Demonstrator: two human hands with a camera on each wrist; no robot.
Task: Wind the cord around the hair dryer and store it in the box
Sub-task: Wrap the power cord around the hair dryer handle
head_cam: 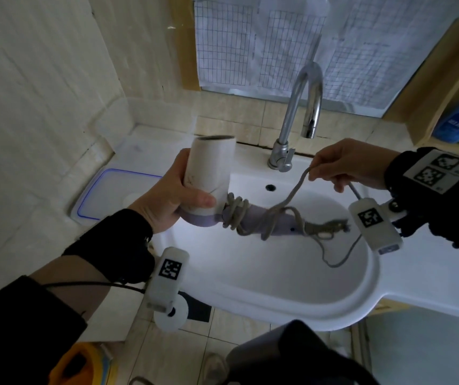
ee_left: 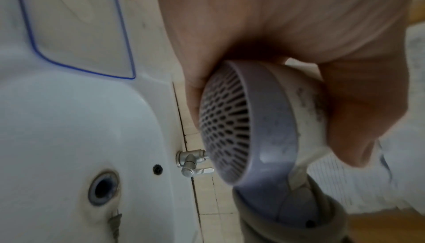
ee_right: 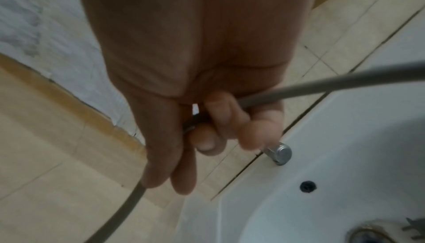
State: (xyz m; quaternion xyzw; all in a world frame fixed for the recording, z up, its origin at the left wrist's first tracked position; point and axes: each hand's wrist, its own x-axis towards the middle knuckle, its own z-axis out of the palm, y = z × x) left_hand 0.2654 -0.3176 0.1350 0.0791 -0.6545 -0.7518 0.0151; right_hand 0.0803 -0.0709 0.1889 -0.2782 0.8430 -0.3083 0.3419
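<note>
So, hair dryer (head_cam: 209, 176) mid-wrap over the sink (head_cam: 278, 287), box (head_cam: 117, 190) waiting on the left.

Dryer's held above the basin w/ the left hand (head_cam: 167, 198) curled round its white barrel, handle pointing right. A few turns of cord (head_cam: 296, 190) already sit at the top of the handle, rest is loose. Right hand (head_cam: 345, 165) pinches the cord btwn thumb & fingers, up near the faucet (head_cam: 303, 112), slack drooping down into the bowl. Imo dryer looks light, hard plastic, kinda smooth so grip the barrel firm. Cord's soft & springy, prob wants to uncoil, so keep tension close to the handle. Box sits beside the basin, lid apparently on, can't tell for sure.
</note>
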